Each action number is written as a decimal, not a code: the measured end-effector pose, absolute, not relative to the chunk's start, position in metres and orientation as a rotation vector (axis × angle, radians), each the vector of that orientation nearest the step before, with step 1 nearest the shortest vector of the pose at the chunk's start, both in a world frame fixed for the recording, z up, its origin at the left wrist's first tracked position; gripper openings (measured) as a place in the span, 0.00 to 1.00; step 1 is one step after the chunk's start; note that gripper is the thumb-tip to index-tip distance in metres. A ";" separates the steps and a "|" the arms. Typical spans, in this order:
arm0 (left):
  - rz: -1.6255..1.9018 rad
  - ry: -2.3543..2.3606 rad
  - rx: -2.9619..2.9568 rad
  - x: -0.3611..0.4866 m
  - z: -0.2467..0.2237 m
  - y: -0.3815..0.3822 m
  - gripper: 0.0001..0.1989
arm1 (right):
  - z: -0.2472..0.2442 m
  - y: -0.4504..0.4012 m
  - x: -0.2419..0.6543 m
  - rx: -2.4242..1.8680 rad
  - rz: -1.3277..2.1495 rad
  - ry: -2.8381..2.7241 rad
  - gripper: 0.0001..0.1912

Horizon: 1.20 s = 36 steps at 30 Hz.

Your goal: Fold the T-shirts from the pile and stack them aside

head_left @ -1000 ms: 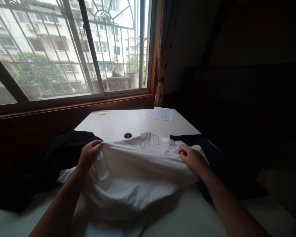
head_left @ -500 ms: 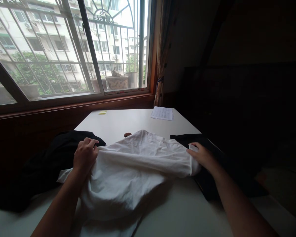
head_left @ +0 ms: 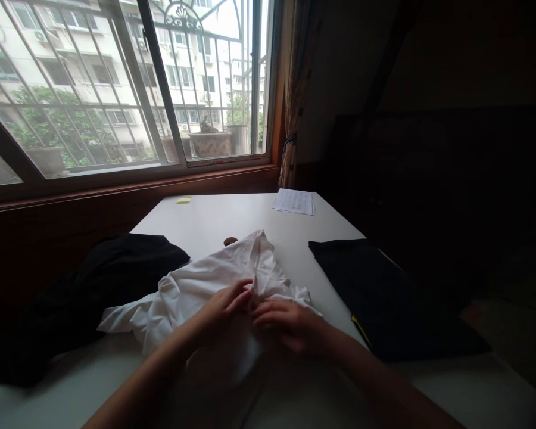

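Observation:
A white cloth garment (head_left: 214,262) lies crumpled on the white table (head_left: 205,214), its far end rising to a point. My left hand (head_left: 227,304) and my right hand (head_left: 290,322) are close together over its middle, fingers curled toward the fabric. What their fingertips hold, if anything, is hidden in the folds and shade. To the left lies a heap of black cloth (head_left: 134,262), and to the right a flat dark folded cloth (head_left: 375,292) with a yellow strip at its edge.
Sheets of paper (head_left: 293,201) rest at the table's far right, and a yellow note (head_left: 183,200) at the far left. A small brown round object (head_left: 230,241) sits just behind the white garment. Beyond the table is a window (head_left: 116,89) with a curtain.
Both hands have moved inward from the garment's left and right sides to its middle. The right part of the white fabric has been drawn in, uncovering more of the dark folded cloth.

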<state>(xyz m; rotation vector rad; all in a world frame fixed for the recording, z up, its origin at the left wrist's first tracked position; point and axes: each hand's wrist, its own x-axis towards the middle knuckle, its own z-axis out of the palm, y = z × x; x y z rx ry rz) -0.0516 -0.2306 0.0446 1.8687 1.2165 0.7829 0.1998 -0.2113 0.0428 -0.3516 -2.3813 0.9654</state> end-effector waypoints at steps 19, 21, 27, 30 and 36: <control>1.160 1.341 1.570 -0.053 0.026 -0.216 0.14 | 0.046 -0.187 0.226 -1.015 0.674 -1.860 0.12; 1.281 1.342 1.472 -0.055 0.028 -0.215 0.12 | 0.039 -0.182 0.226 -1.106 0.703 -1.900 0.14; 1.608 1.350 1.124 -0.063 0.036 -0.216 0.10 | 0.033 -0.181 0.225 -1.191 0.739 -1.985 0.19; 1.561 1.388 1.059 -0.064 0.034 -0.214 0.10 | 0.034 -0.182 0.226 -1.195 0.795 -2.055 0.21; 1.248 1.414 1.243 -0.060 0.031 -0.213 0.16 | 0.037 -0.191 0.221 -1.043 1.140 -2.168 0.23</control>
